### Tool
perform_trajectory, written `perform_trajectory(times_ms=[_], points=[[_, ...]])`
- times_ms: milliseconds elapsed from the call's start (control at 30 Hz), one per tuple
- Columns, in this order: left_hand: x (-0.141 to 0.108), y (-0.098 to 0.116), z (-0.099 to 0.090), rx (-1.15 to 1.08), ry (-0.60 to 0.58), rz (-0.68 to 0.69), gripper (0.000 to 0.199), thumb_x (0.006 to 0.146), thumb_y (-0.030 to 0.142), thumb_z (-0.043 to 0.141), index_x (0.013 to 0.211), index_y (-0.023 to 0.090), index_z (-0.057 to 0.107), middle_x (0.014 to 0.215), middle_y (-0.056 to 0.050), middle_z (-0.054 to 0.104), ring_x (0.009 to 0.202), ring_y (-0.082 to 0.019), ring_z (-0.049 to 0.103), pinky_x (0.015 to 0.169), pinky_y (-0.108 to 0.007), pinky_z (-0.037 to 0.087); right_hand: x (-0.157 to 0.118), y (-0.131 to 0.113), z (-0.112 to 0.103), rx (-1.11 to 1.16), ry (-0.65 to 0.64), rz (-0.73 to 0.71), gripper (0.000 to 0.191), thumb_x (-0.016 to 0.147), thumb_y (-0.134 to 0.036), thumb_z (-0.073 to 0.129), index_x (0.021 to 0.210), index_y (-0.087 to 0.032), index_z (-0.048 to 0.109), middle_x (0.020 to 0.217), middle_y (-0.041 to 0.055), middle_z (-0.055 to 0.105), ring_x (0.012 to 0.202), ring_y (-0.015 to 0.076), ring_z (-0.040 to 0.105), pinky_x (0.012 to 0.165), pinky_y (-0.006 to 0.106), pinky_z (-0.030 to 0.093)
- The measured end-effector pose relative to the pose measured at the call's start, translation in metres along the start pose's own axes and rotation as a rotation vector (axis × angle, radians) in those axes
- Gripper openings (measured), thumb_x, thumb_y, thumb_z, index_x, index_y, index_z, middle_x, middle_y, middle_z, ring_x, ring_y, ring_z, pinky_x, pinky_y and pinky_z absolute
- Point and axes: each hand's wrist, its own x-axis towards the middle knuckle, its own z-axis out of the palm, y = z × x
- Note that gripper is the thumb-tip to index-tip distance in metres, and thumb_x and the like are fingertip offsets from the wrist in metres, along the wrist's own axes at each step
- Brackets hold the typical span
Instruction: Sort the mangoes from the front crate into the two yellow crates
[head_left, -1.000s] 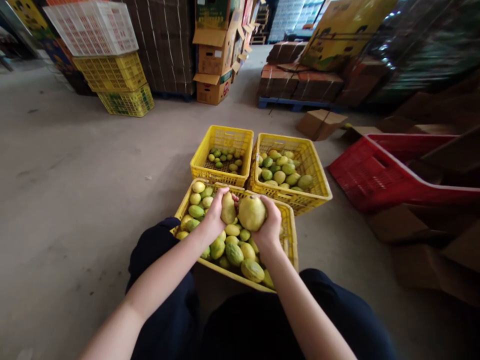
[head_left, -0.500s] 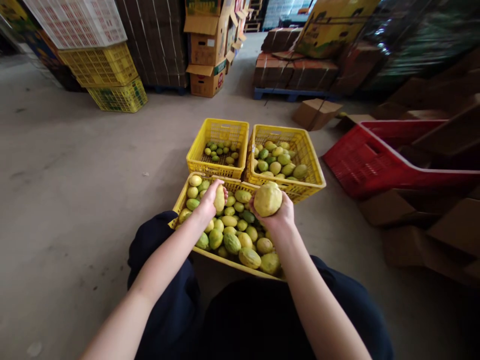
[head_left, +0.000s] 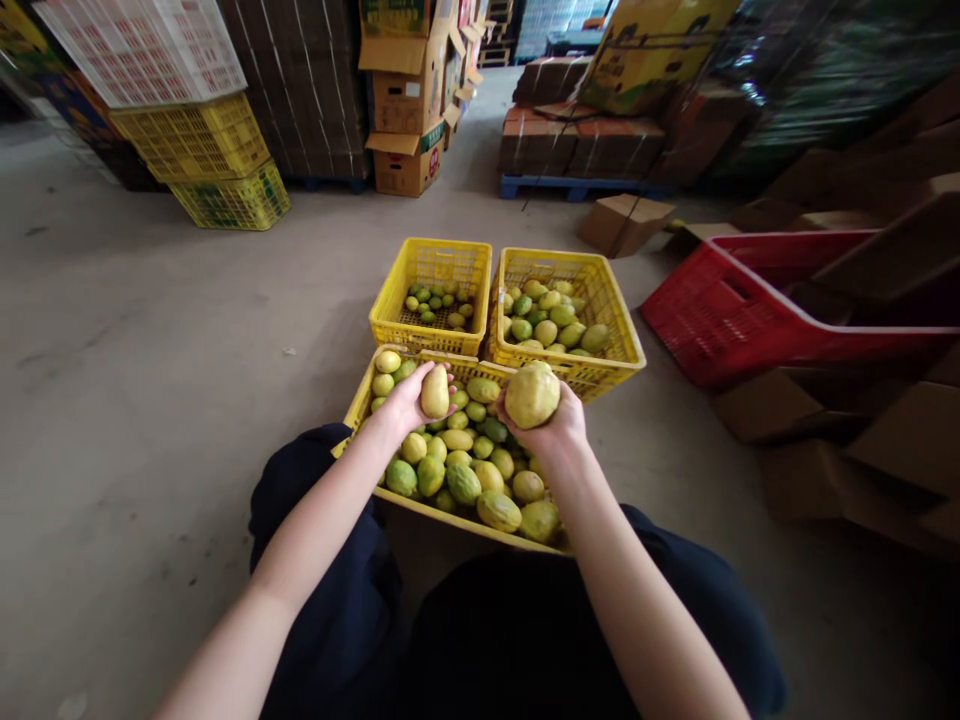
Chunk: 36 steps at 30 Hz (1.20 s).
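Note:
In my left hand [head_left: 409, 403], turned palm up, rests a small pale yellow pear-shaped fruit [head_left: 435, 391], with fingertips showing along its right side. My right hand [head_left: 561, 428] cups a larger, lumpy, pale yellow round fruit [head_left: 533, 395] from below and the right. Both hands are above the front yellow crate [head_left: 450, 517], which is full of yellow and green fruit [head_left: 463, 484] of mixed sizes, some ribbed. Behind it stand a left rear yellow crate [head_left: 426, 333] with a few small fruits and a right rear yellow crate [head_left: 600, 368] with larger ones.
A red crate [head_left: 705, 320] with cardboard in it stands to the right, beside loose cardboard boxes [head_left: 780, 415]. Stacked white and yellow crates [head_left: 202, 140] stand at the far left. Strapped cartons on a blue pallet [head_left: 577, 188] and a carton stack [head_left: 409, 105] are at the back.
My left hand has rolled palm up, bringing the small fruit more fully into view. My right hand holds the large fruit much as before. The view has shifted slightly.

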Motion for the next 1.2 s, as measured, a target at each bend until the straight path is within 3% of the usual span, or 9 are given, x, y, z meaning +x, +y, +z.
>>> perform_trajectory(times_ms=[100, 267, 533, 767, 967, 1200], points=[[0.001, 0.002, -0.001, -0.009, 0.007, -0.013, 0.021, 0.1, 0.024, 0.047, 0.09, 0.019, 0.065, 0.072, 0.0, 0.065, 0.066, -0.015, 0.065, 0.081, -0.037, 0.057, 0.0, 0.001, 0.0, -0.002, 0.022, -0.007, 0.023, 0.09, -0.035, 0.043, 0.083, -0.026, 0.063, 0.069, 0.0009, 0.068, 0.058, 0.0182, 0.063, 0.053, 0.032, 0.056], [-0.002, 0.006, -0.001, -0.031, 0.038, -0.041, 0.027, 0.102, 0.028, 0.043, 0.094, 0.013, 0.064, 0.074, -0.005, 0.066, 0.067, -0.015, 0.065, 0.063, -0.026, 0.055, 0.002, 0.002, 0.001, -0.008, 0.016, -0.006, 0.022, 0.091, -0.033, 0.04, 0.083, -0.026, 0.059, 0.067, -0.0017, 0.066, 0.058, 0.0176, 0.063, 0.053, 0.032, 0.056], [-0.007, 0.006, -0.003, -0.153, 0.096, 0.019, 0.027, 0.105, 0.025, 0.039, 0.1, 0.009, 0.061, 0.075, -0.006, 0.066, 0.08, -0.015, 0.062, 0.073, -0.026, 0.054, -0.003, 0.003, 0.006, -0.016, 0.03, 0.021, 0.023, 0.09, -0.031, 0.04, 0.079, -0.024, 0.059, 0.066, -0.0014, 0.064, 0.06, 0.018, 0.062, 0.053, 0.033, 0.055], [-0.007, 0.005, -0.002, -0.203, 0.149, 0.024, 0.022, 0.103, 0.023, 0.041, 0.106, 0.014, 0.061, 0.075, -0.007, 0.066, 0.076, -0.017, 0.065, 0.061, -0.026, 0.057, -0.008, 0.004, 0.008, 0.002, 0.065, 0.03, 0.022, 0.092, -0.033, 0.044, 0.077, -0.025, 0.059, 0.068, -0.0021, 0.064, 0.06, 0.0174, 0.062, 0.053, 0.032, 0.056], [-0.003, 0.003, -0.007, -0.236, 0.067, 0.002, 0.027, 0.104, 0.022, 0.038, 0.116, 0.01, 0.058, 0.078, -0.008, 0.067, 0.074, -0.016, 0.066, 0.06, -0.024, 0.06, -0.01, 0.005, 0.009, -0.017, 0.06, 0.038, 0.022, 0.093, -0.033, 0.042, 0.084, -0.024, 0.06, 0.067, -0.0026, 0.064, 0.061, 0.0172, 0.062, 0.052, 0.031, 0.057], [0.002, 0.002, -0.003, -0.364, 0.089, -0.071, 0.024, 0.099, 0.021, 0.046, 0.118, 0.019, 0.061, 0.084, -0.009, 0.067, 0.065, -0.018, 0.068, 0.051, -0.028, 0.062, -0.011, 0.005, 0.01, -0.016, 0.057, 0.04, 0.024, 0.096, -0.032, 0.04, 0.083, -0.023, 0.058, 0.066, -0.0023, 0.062, 0.056, 0.017, 0.061, 0.05, 0.031, 0.057]])
